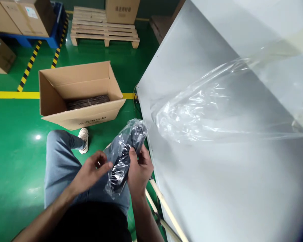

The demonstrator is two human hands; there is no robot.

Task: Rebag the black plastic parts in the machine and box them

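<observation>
A clear plastic bag (120, 164) with a long dark item inside is held slantwise above my lap. My right hand (140, 166) grips its right side, thumb on top and fingers partly hidden beneath. What the dark item is, I cannot make out through the glossy film. Beside the bag's left edge is my left hand (94, 168), its fingers loosely bent and a gap showing between them and the thumb. The thumb tip lies at the film; whether it presses on it I cannot tell. An open cardboard box (96, 112) on the floor ahead contains dark wrapped packs (89, 102).
At right, a large pale grey surface (192, 174) carries a crumpled clear plastic sheet (187, 117). Pale bars (164, 205) run below its edge. Further off are a wooden pallet (91, 28) with a carton (122, 11), and a blue pallet (54, 38) with cartons (27, 18).
</observation>
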